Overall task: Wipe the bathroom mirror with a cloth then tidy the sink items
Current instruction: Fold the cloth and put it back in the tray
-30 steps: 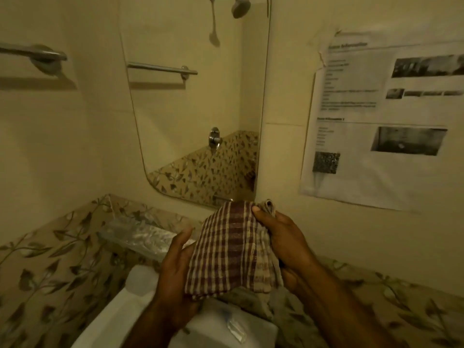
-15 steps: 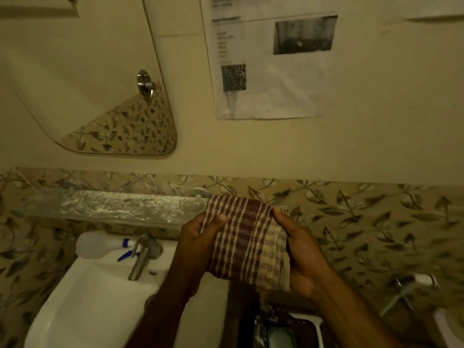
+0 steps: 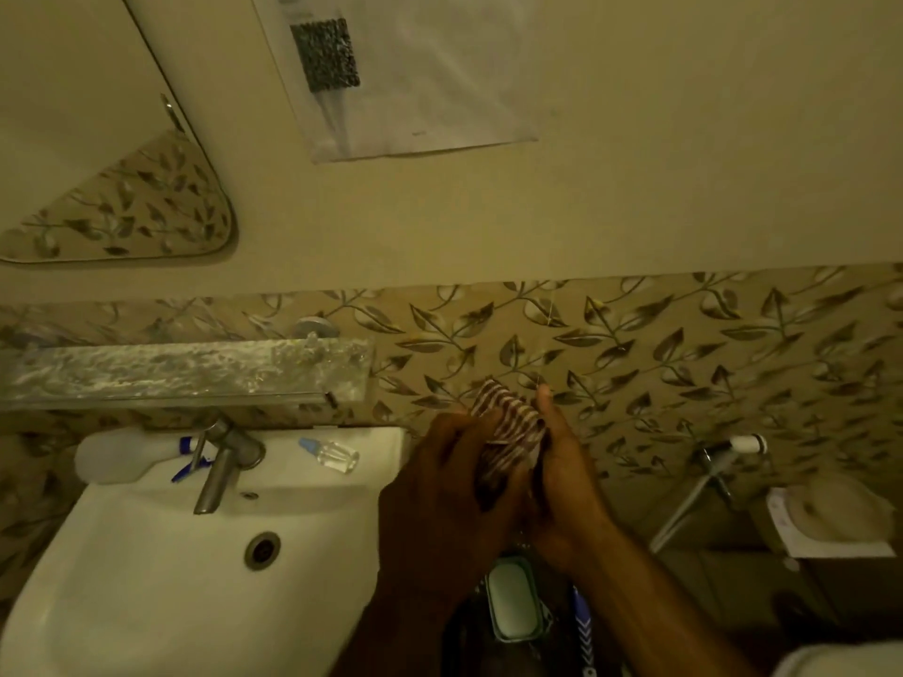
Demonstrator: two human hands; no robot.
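The checked maroon-and-cream cloth is bunched small between both hands, right of the white sink. My left hand grips its left side and my right hand grips its right side. The mirror hangs at the upper left, only its lower right corner in view. On the sink's back rim lie a white bottle with a blue cap left of the tap and a small clear bottle right of it.
A glass shelf runs above the tap. A printed paper sheet is stuck to the wall. Below my hands sits a green-rimmed soap case with a blue-handled item beside it. A hand sprayer and toilet are at right.
The view has tilted down and right, away from the mirror toward the sink. Both hands have folded the spread cloth into a tight bundle and lowered it beside the sink.
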